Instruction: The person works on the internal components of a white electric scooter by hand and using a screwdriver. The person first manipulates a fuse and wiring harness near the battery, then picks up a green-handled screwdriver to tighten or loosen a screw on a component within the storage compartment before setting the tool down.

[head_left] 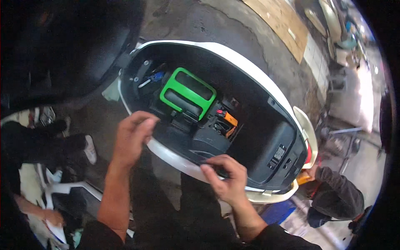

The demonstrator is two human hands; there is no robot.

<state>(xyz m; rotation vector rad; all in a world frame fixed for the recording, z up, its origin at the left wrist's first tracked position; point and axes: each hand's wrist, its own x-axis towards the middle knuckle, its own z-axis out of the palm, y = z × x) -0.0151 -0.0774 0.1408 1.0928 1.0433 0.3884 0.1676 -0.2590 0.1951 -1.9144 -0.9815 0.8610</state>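
Fingers of right hand [227,177] pinch glossy white compartment rim [175,156]; left hand [132,135] fingers curled loosely, empty, near green-framed battery [187,93].

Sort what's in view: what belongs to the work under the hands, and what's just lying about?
In hand:
left hand and right hand on the white rim of the open scooter compartment
green-handled battery
orange connector

Lying about:
wooden board
white plastic chair
crouching person
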